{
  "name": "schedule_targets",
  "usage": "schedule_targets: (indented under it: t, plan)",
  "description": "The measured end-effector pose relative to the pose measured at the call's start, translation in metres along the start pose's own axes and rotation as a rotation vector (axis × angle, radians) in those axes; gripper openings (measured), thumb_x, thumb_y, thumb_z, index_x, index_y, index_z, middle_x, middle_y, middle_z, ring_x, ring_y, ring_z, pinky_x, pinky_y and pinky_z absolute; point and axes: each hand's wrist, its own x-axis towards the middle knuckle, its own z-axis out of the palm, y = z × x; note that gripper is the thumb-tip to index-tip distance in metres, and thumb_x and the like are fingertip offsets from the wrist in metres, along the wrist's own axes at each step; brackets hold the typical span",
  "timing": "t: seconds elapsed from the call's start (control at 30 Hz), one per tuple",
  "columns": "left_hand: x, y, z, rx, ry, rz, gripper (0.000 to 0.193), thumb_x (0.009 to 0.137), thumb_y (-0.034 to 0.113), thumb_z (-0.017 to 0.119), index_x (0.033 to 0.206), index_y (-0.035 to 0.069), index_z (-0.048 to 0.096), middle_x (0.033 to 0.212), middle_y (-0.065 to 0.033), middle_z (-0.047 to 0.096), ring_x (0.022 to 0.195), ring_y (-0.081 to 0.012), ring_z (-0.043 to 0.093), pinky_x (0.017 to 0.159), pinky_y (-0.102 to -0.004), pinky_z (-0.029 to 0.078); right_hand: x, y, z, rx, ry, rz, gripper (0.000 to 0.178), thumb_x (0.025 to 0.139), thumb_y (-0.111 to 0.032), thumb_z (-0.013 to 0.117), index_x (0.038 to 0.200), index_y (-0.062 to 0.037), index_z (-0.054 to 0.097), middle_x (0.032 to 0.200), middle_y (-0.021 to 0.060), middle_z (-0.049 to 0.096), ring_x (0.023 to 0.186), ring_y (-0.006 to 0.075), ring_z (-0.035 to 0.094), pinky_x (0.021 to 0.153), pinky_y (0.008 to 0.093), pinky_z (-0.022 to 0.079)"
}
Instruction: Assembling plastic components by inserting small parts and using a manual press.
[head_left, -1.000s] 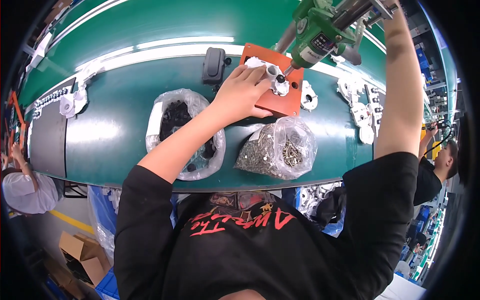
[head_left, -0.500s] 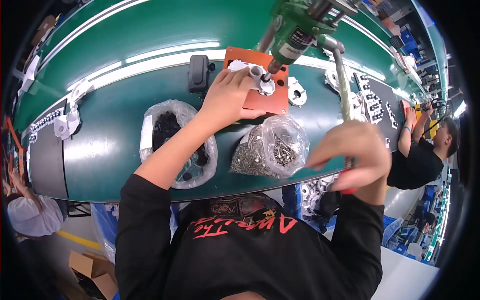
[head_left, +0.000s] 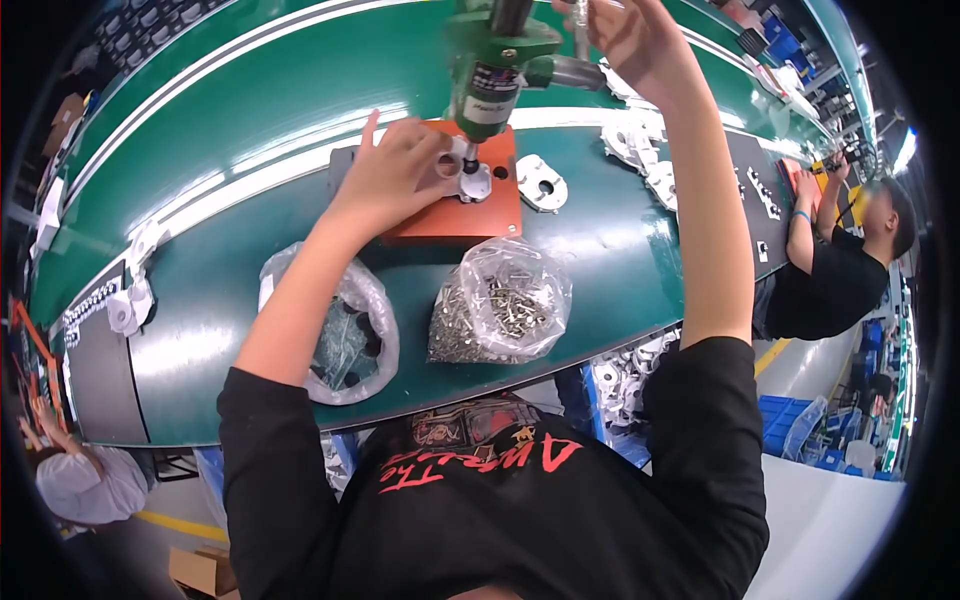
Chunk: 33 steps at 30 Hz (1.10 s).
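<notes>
Left hand [head_left: 392, 178], upper centre: fingers grasp 1 white part [head_left: 475, 184] on orange plate [head_left: 495, 218]. Right hand [head_left: 632, 45], top centre: grip cannot be told. Green press [head_left: 522, 46]: 1 white label [head_left: 490, 108], with writing. Black shirt [head_left: 590, 520]: red lettering [head_left: 490, 462].

clear bags [head_left: 388, 345]: 2 (one of screws [head_left: 515, 300]) | orange plate [head_left: 470, 222]: 1 | green press [head_left: 512, 50]: 1

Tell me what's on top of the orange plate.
A white part, touched by the left hand, sits on the orange plate. What lies under that hand cannot be seen.
</notes>
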Motion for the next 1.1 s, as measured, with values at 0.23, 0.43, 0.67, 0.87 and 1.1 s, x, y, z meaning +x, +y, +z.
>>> schedule_targets:
  t: [0.23,0.43,0.67,0.87,1.1]
  plan:
    - [0.018,-0.029,-0.033,0.201,0.111,-0.336,0.034,0.073,0.038,0.068,0.090,0.010,0.061,0.086,-0.0108,0.058,0.087,-0.0298,0.055,0.082,-0.0438,0.038,-0.062,0.029,-0.127,-1.123,0.292,-0.028,0.040,0.087,-0.022,0.051,0.118,0.0017,0.053,0.119,0.0140,0.057,0.109,0.0212,0.054,0.093,0.0334,0.040]
    - [0.005,-0.138,-0.011,0.218,0.224,-0.712,0.051,0.079,0.049,0.060,0.111,0.010,0.058,0.104,-0.0178,0.057,0.101,-0.0349,0.054,0.087,-0.0464,0.038,-0.121,0.077,-0.232,-1.560,0.465,0.139,0.044,0.080,-0.027,0.059,0.117,-0.0027,0.054,0.116,0.0187,0.056,0.109,0.0334,0.053,0.092,0.0385,0.041]
    - [-0.075,-0.210,-0.035,0.232,0.155,-1.002,0.072,0.076,0.050,0.061,0.134,0.014,0.039,0.128,-0.0213,0.045,0.120,-0.0387,0.042,0.096,-0.0554,0.032,-0.200,0.088,-0.256,-1.839,0.583,0.348,0.084,0.069,-0.042,0.073,0.136,-0.0082,0.034,0.128,0.0247,0.044,0.118,0.0407,0.043,0.095,0.0483,0.038]
    - [-0.231,-0.268,-0.109,0.709,0.148,-1.436,0.080,0.075,0.053,0.060,0.140,0.017,0.031,0.145,-0.0289,0.017,0.130,-0.0489,0.024,0.101,-0.0597,0.023,-0.239,0.124,-0.288,-1.782,0.532,0.132,0.052,0.086,-0.028,0.058,0.132,-0.0108,0.040,0.127,0.0269,0.043,0.113,0.0425,0.046,0.093,0.0420,0.040]
    - [-0.321,-0.281,-0.106,0.665,0.114,-1.401,0.058,0.077,0.055,0.060,0.120,0.018,0.048,0.120,-0.0184,0.050,0.116,-0.0384,0.043,0.093,-0.0573,0.033,-0.244,0.123,-0.271,-1.403,0.746,0.041,0.027,0.090,-0.017,0.054,0.109,0.0032,0.051,0.103,0.0155,0.056,0.096,0.0267,0.056,0.082,0.0350,0.043]
